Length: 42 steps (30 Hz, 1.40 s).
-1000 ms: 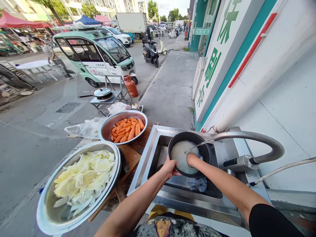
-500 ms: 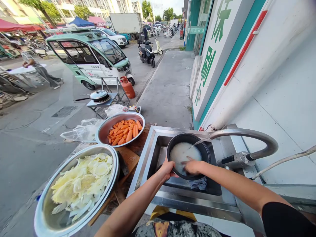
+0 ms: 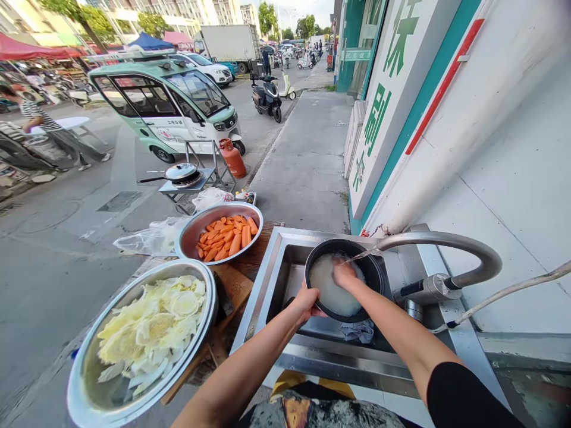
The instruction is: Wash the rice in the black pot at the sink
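A black pot (image 3: 375, 270) of cloudy white water (image 3: 329, 294) sits in the stainless steel sink (image 3: 257, 297). My left hand (image 3: 307, 300) is closed on the pot's left rim, thumb over the edge. Inside the pot, my right hand (image 3: 343, 271) dips into the water close to the far wall. Its fingers are under the cloudy surface and hidden. From the curved faucet (image 3: 439, 238) a thin stream runs into the pot beside that hand. What lies at the pot's bottom does not show. A wet grey cloth (image 3: 358, 331) is in the sink near the pot's front.
To the left stand a metal basin (image 3: 78, 371) of sliced cabbage (image 3: 151, 333) and a basin (image 3: 187, 238) of carrot pieces (image 3: 225, 238). Beyond are a lidded pan (image 3: 181, 172) on a stand, an orange gas cylinder (image 3: 232, 159) and a three-wheeler (image 3: 165, 107). A wall (image 3: 513, 196) borders the right.
My right hand has moved through the water toward the pot's far side, its arm swinging inward. The pot has shifted slightly right, with my left hand still on its rim.
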{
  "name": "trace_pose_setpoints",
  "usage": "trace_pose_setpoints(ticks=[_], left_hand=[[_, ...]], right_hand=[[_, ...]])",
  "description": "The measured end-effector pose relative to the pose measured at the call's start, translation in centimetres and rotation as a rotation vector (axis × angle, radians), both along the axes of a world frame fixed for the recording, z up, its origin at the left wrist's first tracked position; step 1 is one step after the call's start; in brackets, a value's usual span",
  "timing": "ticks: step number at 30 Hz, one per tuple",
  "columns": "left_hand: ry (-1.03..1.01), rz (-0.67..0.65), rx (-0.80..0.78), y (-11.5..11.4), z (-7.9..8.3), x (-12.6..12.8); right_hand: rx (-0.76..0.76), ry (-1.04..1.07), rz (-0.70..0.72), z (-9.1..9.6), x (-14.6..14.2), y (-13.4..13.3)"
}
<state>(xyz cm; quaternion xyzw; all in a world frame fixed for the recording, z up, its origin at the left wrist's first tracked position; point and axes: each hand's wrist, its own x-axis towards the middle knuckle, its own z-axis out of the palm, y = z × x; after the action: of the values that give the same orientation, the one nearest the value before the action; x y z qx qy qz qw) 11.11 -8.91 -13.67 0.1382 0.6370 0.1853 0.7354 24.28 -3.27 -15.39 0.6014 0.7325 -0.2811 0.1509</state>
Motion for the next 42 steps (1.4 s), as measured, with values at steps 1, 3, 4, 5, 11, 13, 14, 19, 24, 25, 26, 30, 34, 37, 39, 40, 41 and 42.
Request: trace_pose_setpoints(ticks=[1,3,4,5,11,13,14,19,24,25,26,30,34,37,39,40,41,42], left_hand=[[0.000,-0.001,-0.003,0.0,-0.1,0.0],[0.000,-0.001,-0.009,0.0,-0.3,0.0],[-0.002,0.003,-0.012,0.0,-0.3,-0.1],[-0.004,0.013,-0.017,-0.1,-0.3,-0.2],[-0.017,0.066,0.010,-0.4,0.4,-1.2],[-0.013,0.060,0.028,-0.5,0.5,-1.6],[-0.009,0.059,0.032,-0.5,0.5,-1.7],[-0.003,0.072,0.015,-0.6,0.0,-1.9],[-0.009,0.096,0.001,-0.8,-0.6,-1.8],[-0.011,0.095,-0.001,-0.8,-0.8,-1.8],[-0.012,0.094,-0.003,-0.9,-0.9,-1.8],[-0.007,0.087,-0.012,-1.2,-1.6,-1.5],[0.013,0.087,-0.018,-1.5,-2.2,-1.1],[0.024,0.080,-0.020,-1.7,-2.3,-0.9],[0.034,0.075,-0.025,-1.7,-2.4,-0.8],[0.038,0.072,-0.027,-1.7,-2.4,-0.7],[0.041,0.069,-0.029,-1.7,-2.4,-0.6],[0.044,0.067,-0.032,-1.6,-2.4,-0.6]], right_hand=[[-0.033,0.020,0.032,0.2,-0.4,-0.4],[-0.132,0.075,0.134,0.9,-1.0,-1.5],[-0.178,0.093,0.177,1.4,-0.9,-2.0],[-0.224,0.090,0.205,2.0,-0.5,-2.3],[-0.052,-0.009,0.071,6.7,7.4,-3.8],[0.294,0.119,-0.139,7.2,9.8,-6.0],[0.374,0.113,-0.222,7.0,10.8,-7.4],[0.244,-0.106,-0.144,3.7,12.8,-12.8],[0.087,-0.171,-0.086,2.4,12.0,-12.1],[0.060,-0.192,-0.085,2.5,11.8,-11.8],[0.044,-0.213,-0.082,2.6,11.7,-11.6],[0.061,-0.261,-0.067,2.8,11.5,-11.5],[0.062,-0.304,-0.100,2.5,11.6,-11.3],[0.038,-0.294,-0.110,2.1,11.8,-11.1],[0.028,-0.273,-0.128,1.8,12.0,-11.1],[0.024,-0.263,-0.134,1.7,12.2,-11.0],[0.019,-0.255,-0.137,1.7,12.3,-11.0],[0.016,-0.250,-0.135,1.6,12.4,-11.0]])
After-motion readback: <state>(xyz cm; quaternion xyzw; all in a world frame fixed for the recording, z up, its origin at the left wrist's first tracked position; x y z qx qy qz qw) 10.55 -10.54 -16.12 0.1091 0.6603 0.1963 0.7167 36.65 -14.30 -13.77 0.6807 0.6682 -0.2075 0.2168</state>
